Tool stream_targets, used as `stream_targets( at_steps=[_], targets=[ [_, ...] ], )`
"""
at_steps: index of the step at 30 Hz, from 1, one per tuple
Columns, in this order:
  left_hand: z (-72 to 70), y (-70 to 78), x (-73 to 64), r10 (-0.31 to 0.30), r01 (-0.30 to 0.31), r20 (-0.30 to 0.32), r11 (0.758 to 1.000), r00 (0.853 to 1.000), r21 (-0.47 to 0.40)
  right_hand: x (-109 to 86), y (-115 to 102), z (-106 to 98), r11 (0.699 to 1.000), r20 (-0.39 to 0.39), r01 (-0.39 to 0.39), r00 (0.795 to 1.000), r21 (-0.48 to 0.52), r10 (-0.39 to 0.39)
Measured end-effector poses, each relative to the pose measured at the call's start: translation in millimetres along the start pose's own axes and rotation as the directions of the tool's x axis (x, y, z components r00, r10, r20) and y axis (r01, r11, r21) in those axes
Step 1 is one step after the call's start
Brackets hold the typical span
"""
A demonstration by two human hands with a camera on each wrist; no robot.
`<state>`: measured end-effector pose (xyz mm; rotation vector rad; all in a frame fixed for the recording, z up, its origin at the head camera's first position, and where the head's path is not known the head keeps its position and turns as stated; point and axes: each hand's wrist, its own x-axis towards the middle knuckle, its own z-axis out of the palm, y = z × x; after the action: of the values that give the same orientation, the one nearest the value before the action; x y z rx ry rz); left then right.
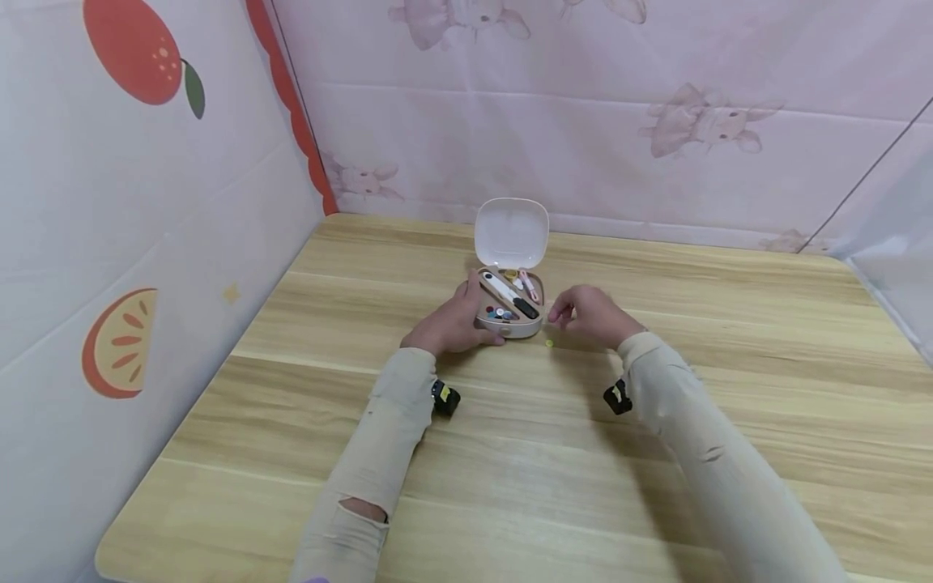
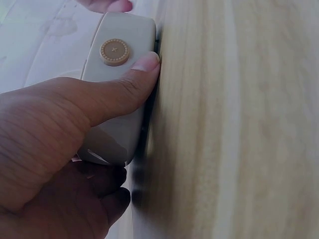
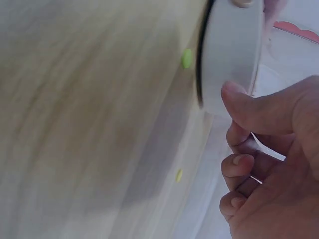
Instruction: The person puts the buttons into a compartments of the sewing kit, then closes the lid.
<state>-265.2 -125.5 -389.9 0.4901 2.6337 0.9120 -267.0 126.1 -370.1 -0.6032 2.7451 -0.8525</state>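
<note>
An open sewing box (image 1: 519,329) with its white lid (image 1: 512,232) raised stands on the table. My left hand (image 1: 455,318) holds the box by its left side, with the thumb (image 2: 127,89) along the front wall below a brown button-shaped catch (image 2: 114,52). Inside lie a white-and-black tool (image 1: 512,295), several small buttons (image 1: 499,312) and a pink item (image 1: 528,287). Beside the right end of the box is my right hand (image 1: 592,316), fingers curled and thumb over the index finger; I cannot tell whether a small thing is between them.
A yellow-green button (image 3: 187,58) lies on the wooden table (image 1: 510,453) close by the box's front. Another small yellow piece (image 3: 179,175) is farther along, near the right hand. Printed cloth walls (image 1: 583,162) rise behind and to the left of the table.
</note>
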Motion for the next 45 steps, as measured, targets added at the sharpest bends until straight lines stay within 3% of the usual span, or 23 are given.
stream_targets(
  at_steps=[11,23,45],
  targets=[
    [-0.9,0.2,-0.3,0.003,-0.003,0.004,1.0,1.0,0.001,-2.1,1.2,7.8,1.0,0.095,-0.002,0.995,-0.025,0.004],
    [-0.1,0.0,-1.3,0.009,-0.009,0.001,1.0,1.0,-0.002,-1.5,0.9,11.7,0.994,0.091,-0.025,0.995,-0.103,0.035],
    [0.2,-0.9,-1.2,0.012,-0.012,-0.004,1.0,1.0,-0.004,-3.7,2.3,9.8,0.98,0.083,0.009,0.996,-0.2,0.008]
  ],
)
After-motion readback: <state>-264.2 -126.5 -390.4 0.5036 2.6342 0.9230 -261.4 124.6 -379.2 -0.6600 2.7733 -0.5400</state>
